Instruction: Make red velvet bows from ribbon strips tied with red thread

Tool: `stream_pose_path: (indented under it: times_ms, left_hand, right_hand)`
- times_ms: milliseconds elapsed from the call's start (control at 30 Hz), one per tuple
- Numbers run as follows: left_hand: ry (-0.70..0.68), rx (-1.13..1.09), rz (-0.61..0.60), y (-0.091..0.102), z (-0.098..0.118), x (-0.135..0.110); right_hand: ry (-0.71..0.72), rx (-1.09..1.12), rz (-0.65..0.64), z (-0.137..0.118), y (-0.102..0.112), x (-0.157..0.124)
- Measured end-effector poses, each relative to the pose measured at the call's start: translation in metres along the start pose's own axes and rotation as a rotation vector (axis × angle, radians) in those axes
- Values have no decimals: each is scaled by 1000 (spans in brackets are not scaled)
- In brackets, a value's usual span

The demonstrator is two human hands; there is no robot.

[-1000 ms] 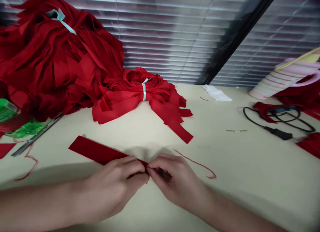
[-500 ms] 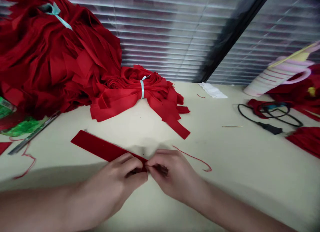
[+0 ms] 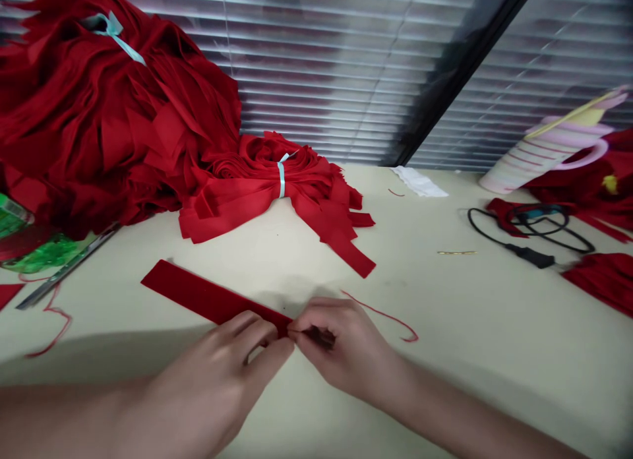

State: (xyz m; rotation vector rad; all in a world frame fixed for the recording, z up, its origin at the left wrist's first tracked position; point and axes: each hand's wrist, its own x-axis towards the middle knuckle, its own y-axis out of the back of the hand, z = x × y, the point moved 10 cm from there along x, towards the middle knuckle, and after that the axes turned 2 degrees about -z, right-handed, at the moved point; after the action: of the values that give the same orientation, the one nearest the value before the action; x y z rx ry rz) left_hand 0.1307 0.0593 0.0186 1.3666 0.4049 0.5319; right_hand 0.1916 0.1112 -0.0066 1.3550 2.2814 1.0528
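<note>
A dark red fabric strip [image 3: 198, 294] lies slantwise on the table, its near right end between my hands. My left hand [image 3: 242, 360] presses on that end with curled fingers, the thumb reaching toward its tip. Thumb and forefinger of my right hand [image 3: 341, 347] are pinched at the tip of the strip; whether a thread or anything else small is also in the pinch I cannot make out. A loose red thread [image 3: 383, 312] curves over the table just beyond my right hand.
Tied bundles of red fabric strips [image 3: 281, 175] heap up at the back left. Metal scissors or a blade [image 3: 69, 268] lie at left near green plastic [image 3: 49, 251]. At right are a black cable [image 3: 531, 254], a thin gold-coloured stick [image 3: 457, 252] and a tilted-looking cup [image 3: 524, 155].
My left thumb has straightened and slid slightly, opening a gap between it and the forefinger. The right hand keeps its pinch at the strip's tip; the strip has barely moved.
</note>
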Motion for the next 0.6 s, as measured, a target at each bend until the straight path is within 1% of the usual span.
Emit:
stream_pose_path:
  times_ms: [133,267,433,600]
  left_hand:
    - [-37,49,8,-3,4,0]
    - [9,5,11,-5,1,-1]
    - [55,-150,-54,-9,-3,0]
    - [39,-174,-109,-6,-1,3]
  right_hand:
    - [-24,45,-30,3,-1,2]
    - [-52,69,-36,5,1,6]
    - [-86,38,-21,7,2,10]
    - [-105,9,24,10,7,12]
